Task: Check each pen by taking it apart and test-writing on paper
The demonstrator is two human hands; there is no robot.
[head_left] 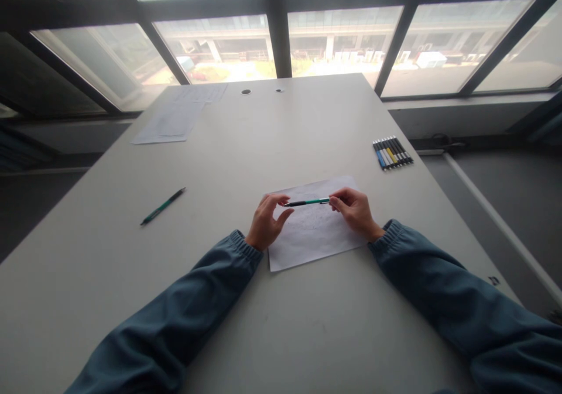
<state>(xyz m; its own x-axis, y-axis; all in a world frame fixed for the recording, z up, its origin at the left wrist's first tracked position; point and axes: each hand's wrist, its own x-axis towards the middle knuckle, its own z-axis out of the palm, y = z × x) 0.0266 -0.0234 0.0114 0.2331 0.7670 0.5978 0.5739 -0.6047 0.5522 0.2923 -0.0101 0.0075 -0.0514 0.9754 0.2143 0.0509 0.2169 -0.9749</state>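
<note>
A green pen (309, 202) with a dark grip lies level in the air above a sheet of paper (302, 242). My right hand (355, 209) pinches its clip end between thumb and fingers. At the dark tip end, my left hand (266, 221) is open, its thumb and fingers apart around the tip. Whether a fingertip touches the tip I cannot tell. Faint marks show on the sheet, which lies slightly askew under both hands. Off to the left, a second green pen (163, 206) rests on the white table (232, 324).
Several pens (392, 153) lie side by side in a row near the table's right edge. Loose papers (169, 119) overlap at the far left corner. Two round cable holes sit by the far edge, with windows (342, 37) beyond.
</note>
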